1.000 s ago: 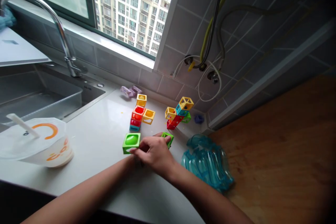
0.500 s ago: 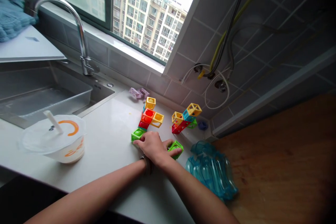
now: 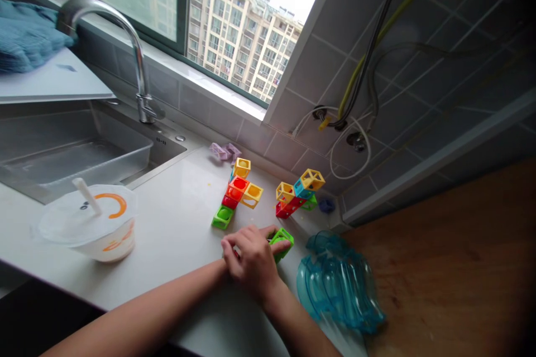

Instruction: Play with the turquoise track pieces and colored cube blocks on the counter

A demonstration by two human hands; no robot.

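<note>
My left hand (image 3: pixel 268 231) reaches across under my right arm and holds a green cube block (image 3: pixel 283 244), with fingers on its sides. My right hand (image 3: pixel 250 256) lies over my left wrist, its fingers curled; a small reddish bit shows beneath them, too hidden to name. Just beyond stands a joined group of cube blocks: a green cube (image 3: pixel 223 216) at the near end, red cubes (image 3: pixel 235 191) in the middle, a yellow cube (image 3: pixel 253 195) to the side and another yellow cube (image 3: pixel 242 167) at the far end. My right hand is apart from this group.
A second block group (image 3: pixel 298 192) stands near the wall. Blue transparent plastic pieces (image 3: pixel 337 284) lie at the right, lilac pieces (image 3: pixel 225 152) at the back. A lidded drink cup (image 3: pixel 90 223) with a straw stands left, beside the sink (image 3: pixel 167 150) and faucet (image 3: pixel 142 67).
My right hand has let go of the near green cube of the block group and drawn back over my left wrist. The left hand keeps its green cube. The view has shifted slightly.
</note>
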